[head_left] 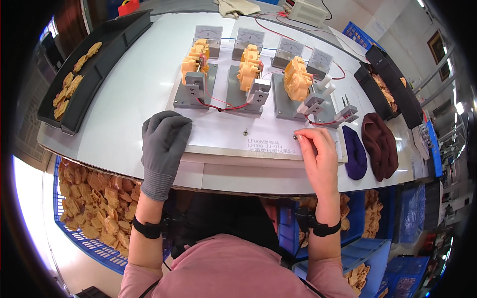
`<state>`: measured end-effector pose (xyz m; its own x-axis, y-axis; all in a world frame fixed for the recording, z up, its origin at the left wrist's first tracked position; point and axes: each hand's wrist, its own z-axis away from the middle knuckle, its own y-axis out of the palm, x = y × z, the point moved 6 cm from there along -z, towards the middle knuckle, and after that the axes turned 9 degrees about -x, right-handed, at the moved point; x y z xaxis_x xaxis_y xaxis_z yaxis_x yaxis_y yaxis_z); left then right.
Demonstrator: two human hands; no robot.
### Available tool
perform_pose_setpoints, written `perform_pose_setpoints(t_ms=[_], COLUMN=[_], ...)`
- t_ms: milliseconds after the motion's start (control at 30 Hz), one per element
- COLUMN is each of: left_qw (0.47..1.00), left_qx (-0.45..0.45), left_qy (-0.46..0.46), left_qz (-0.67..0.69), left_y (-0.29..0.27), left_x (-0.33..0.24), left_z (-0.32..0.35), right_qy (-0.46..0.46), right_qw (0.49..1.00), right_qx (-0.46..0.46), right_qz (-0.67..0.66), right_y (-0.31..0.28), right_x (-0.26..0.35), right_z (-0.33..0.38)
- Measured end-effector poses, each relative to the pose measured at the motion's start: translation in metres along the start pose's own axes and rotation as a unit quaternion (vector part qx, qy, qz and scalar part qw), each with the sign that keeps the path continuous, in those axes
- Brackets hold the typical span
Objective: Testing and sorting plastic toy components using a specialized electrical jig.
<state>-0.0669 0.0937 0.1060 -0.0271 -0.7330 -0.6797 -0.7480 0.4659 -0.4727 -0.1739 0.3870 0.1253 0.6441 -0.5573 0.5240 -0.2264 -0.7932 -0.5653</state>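
My left hand [166, 141], in a grey knit glove, rests at the left front of the white test board [218, 144], fingers bent and together; anything under its fingertips is hidden. With bare thumb and forefinger, my right hand [319, 154] pinches a small metal toggle switch [295, 137] near the board's front edge. A similar switch [245, 132] stands untouched between my hands. Beyond them, three grey fixtures hold yellow plastic gearboxes: a left one [195, 62], a middle one [250, 68] and a right one [298, 79]. A further fixture [343, 115] at right holds no gearbox.
Analog meters [250, 37] stand in a row behind the fixtures, with red and blue wires. Black trays of yellow parts lie left [94, 74] and right [376, 89]. Purple [355, 153] and maroon cloths [380, 146] lie right. Below the table are a blue basket [94, 248] and blue bins [365, 251].
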Motion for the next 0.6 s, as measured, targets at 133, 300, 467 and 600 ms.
perform_pose_setpoints(t_ms=[133,300,467,600], left_qw=[1.0,1.0,1.0,1.0], left_qx=[0.004,0.006,-0.004,-0.011], left_qy=[-0.003,0.001,-0.004,-0.014], left_qz=[0.003,0.003,0.015,0.017], left_y=[0.0001,-0.0006,-0.0008,-0.0013], left_x=[-0.0002,-0.0008,-0.0008,0.0004], left_z=[0.0009,0.0001,0.0001,-0.0007], right_qy=[-0.007,0.007,0.014,0.012], right_qw=[1.0,1.0,0.999,0.999], right_qx=[0.007,0.019,0.023,0.019], right_qz=[-0.007,-0.022,-0.031,-0.027], right_y=[-0.0007,-0.0006,-0.0004,0.0006], right_x=[-0.0007,-0.0029,-0.0014,-0.0004], right_z=[-0.0001,-0.0019,-0.0003,0.0001])
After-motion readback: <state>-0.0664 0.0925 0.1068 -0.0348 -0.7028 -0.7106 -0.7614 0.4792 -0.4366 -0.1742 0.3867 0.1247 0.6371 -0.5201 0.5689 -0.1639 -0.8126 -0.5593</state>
